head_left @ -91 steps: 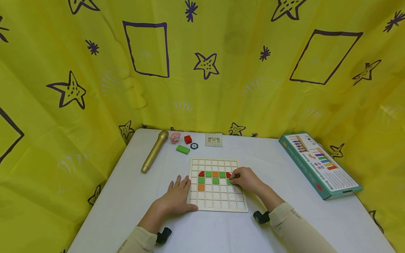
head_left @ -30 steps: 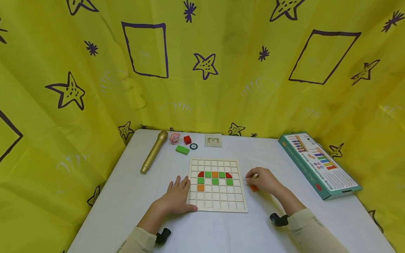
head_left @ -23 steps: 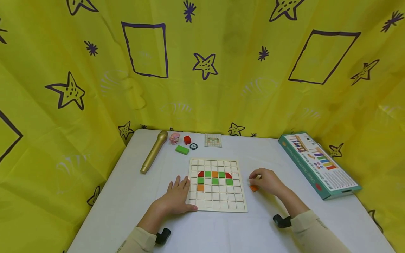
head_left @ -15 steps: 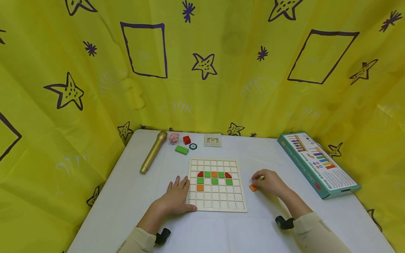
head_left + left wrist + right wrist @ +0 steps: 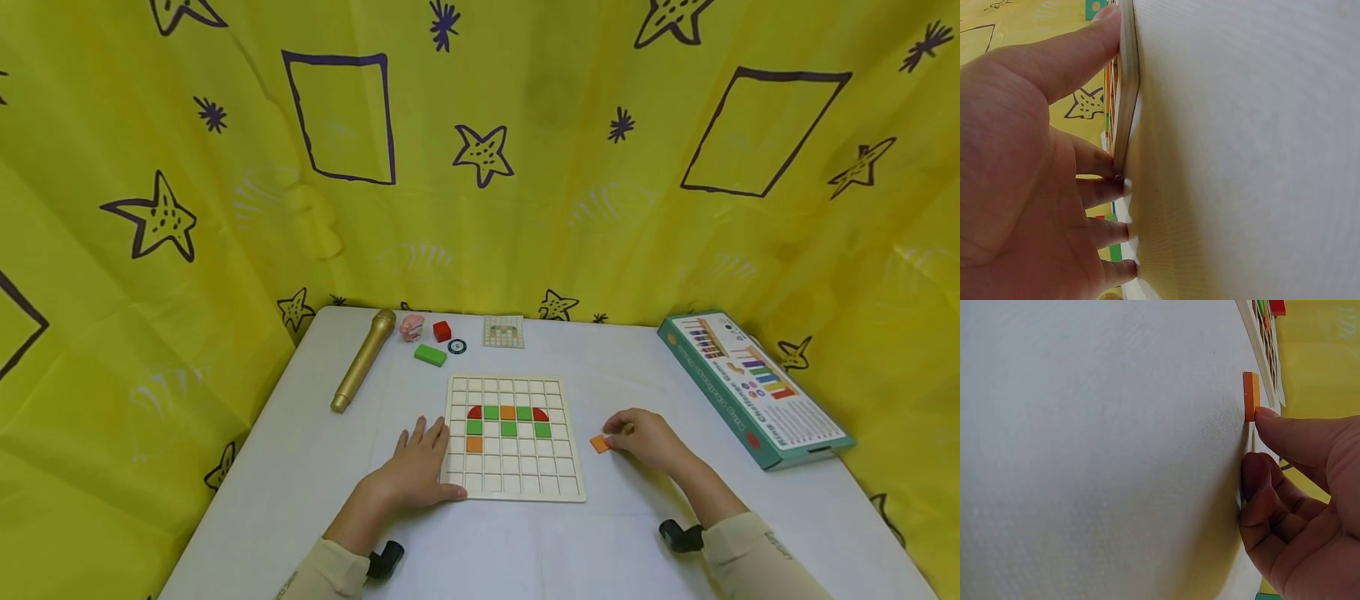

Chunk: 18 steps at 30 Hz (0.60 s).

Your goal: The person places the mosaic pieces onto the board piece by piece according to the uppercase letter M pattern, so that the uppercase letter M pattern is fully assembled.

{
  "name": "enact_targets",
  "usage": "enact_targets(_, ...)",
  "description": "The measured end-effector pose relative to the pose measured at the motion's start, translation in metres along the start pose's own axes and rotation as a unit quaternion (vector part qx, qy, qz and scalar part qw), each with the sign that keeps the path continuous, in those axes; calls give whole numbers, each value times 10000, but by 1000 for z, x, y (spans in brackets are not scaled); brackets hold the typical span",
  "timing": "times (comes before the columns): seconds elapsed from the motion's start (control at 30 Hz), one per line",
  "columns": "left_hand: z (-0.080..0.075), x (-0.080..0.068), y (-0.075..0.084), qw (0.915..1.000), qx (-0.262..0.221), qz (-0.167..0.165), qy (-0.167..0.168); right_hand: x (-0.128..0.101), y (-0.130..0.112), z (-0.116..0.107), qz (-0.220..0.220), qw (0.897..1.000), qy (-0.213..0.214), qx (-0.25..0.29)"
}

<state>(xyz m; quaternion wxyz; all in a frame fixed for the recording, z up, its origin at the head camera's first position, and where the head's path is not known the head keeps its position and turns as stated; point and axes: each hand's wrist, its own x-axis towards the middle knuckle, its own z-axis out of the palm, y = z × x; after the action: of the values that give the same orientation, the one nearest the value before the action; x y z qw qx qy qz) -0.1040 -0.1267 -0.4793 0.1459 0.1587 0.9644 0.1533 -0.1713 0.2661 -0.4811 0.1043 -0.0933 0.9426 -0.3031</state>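
Note:
In the head view my left hand (image 5: 420,467) lies spread along the left side of the square grid board (image 5: 525,467). Its thumb touches the near-left corner of the board, as the left wrist view also shows. Green, orange and red tiles sit in several cells of the board. To the right of it, an orange square tile (image 5: 599,443) lies on the white cloth. At that tile's right corner is my right hand (image 5: 643,435), fingers loosely bent. In the right wrist view its thumb tip (image 5: 1264,415) touches the tile (image 5: 1251,397), while the fingers stay apart from it.
Along the back left lie a gold microphone (image 5: 364,362), a pink lump (image 5: 412,327), a red block (image 5: 442,332), a green block (image 5: 431,356) and a round token (image 5: 457,347). A small pattern card (image 5: 503,332) lies behind the board. A game box (image 5: 757,392) occupies the right side.
My right hand has left the red and green tiles at the board's right edge and moved right to the orange tile, which shows more fully now. The left hand has stayed in place.

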Motion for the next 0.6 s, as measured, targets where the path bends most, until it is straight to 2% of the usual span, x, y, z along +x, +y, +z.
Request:
enact_targets(0.3,-1,1,1,10000,-6,-16,-6,-1,1,0,-54,10000,13,73)
enact_targets(0.6,-2,-1,1,10000,5,-49,-31,-1,-1,0,-18,9996,-226,177)
